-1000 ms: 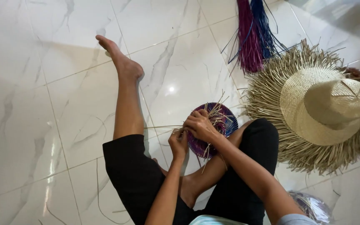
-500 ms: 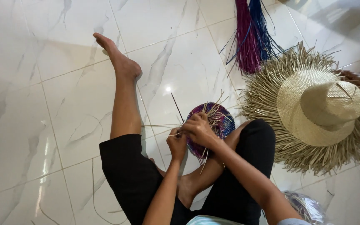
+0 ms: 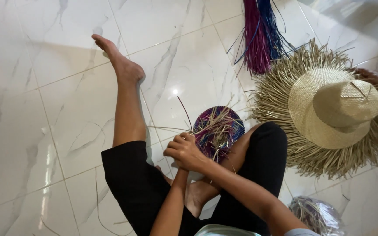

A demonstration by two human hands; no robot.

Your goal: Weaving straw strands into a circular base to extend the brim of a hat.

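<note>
**Woven disc, purple and blue, loose straw ends sticking out everywhere**

The woven disc [image 3: 217, 131] sits propped against the person's bent right knee, just above the floor, and both hands are bunched up at its left edge. Right hand [image 3: 187, 150] is on top, fingers curled tight around the rim and some of the straw strands [image 3: 167, 129]. Left hand [image 3: 176, 165] is tucked underneath it, mostly hidden, so I honestly can't tell how it's gripping or what exactly it has hold of.

Compared with a second ago, the hands have slid a bit lower and closer together at the rim, and one dark strand [image 3: 183, 109] now pokes up above the disc where it wasn't before. Looks to me like a strand just got pulled through, so the weaving is moving along the edge, not finished.

Left leg [image 3: 125, 109] stretches out across the white marble floor [image 3: 44, 109]. Further right lies a big straw hat [image 3: 333, 109] with a fringed brim, another person's hand touching its far side. Beyond that, a bundle of dyed fibres [image 3: 261, 35], magenta and blue.
</note>
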